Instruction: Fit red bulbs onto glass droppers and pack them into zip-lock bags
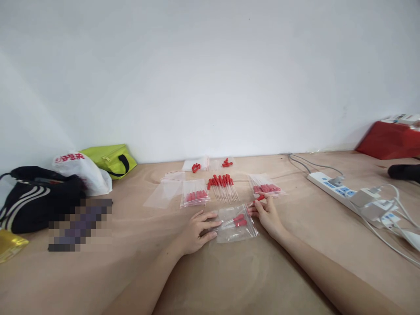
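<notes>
My right hand (268, 215) pinches a dropper with a red bulb (260, 197), its thin tip at the right end of a clear zip bag (226, 237). Inside that bag lie a few more red-bulbed droppers (240, 220). My left hand (199, 231) rests at the bag's left end, fingers stretched out and apart, touching the plastic. Just beyond the bag lies a loose pile of droppers (223, 181), bulbs pointing away from me. A filled bag (195, 193) sits left of the pile and another filled bag (266, 186) to its right.
Flat unfilled bags (164, 192) lie at the left. Near the wall are two more groups of droppers (196, 167). A white power strip (344, 192) with chargers and cables stands right. A black bag (39, 199), a white plastic bag (82, 173) and a lime pouch (111, 159) sit left.
</notes>
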Demonstrator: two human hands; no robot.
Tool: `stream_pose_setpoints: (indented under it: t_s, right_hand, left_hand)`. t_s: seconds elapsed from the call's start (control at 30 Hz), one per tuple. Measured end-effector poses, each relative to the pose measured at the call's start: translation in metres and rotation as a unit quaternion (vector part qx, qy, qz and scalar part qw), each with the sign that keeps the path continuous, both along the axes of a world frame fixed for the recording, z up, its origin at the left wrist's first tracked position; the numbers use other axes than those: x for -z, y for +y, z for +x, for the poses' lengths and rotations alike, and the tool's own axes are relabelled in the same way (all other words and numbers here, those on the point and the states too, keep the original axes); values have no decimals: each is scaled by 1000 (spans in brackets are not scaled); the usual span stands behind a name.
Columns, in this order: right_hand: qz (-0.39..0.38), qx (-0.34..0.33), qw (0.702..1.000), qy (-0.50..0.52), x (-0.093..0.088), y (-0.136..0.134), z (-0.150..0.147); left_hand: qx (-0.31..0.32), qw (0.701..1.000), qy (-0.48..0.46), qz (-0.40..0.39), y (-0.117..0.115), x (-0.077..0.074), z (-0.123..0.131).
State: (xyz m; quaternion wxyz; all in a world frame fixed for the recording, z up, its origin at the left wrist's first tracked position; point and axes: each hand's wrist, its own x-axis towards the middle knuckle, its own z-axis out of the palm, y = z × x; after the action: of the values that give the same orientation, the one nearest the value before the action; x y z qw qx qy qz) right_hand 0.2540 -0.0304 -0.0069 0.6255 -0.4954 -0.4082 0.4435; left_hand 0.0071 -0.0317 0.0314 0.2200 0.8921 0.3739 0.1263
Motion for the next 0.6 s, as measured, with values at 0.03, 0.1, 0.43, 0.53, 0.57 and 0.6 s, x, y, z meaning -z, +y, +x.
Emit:
stream_pose_setpoints:
  t_s: [0.03,0.1,0.43,0.53,0.57,0.6]
  right_hand:
    - [-5,-7,1000,2,0,-1,0]
    - [-18,-18,1000,-9,-2,-2,0]
    - [-20,-119,985,-122,-2,-4,0]
    - [-25,-147,975,-165,1,-2,2]
    - [-27,-151,973,-170,2,-2,2]
    - [-27,-156,973,-166,1,-1,1]
  left_hand:
    - [-1,1000,-2,1,0,0,0]
    - [-3,1000,-10,3,0,0,0]
    - [-5,1000,-15,6,0,0,1]
    - [-3,1000,-22,10,1,0,0]
    - [-1,1000,-24,12,1,1,0]
    - [0,1000,-25,14,1,1,0]
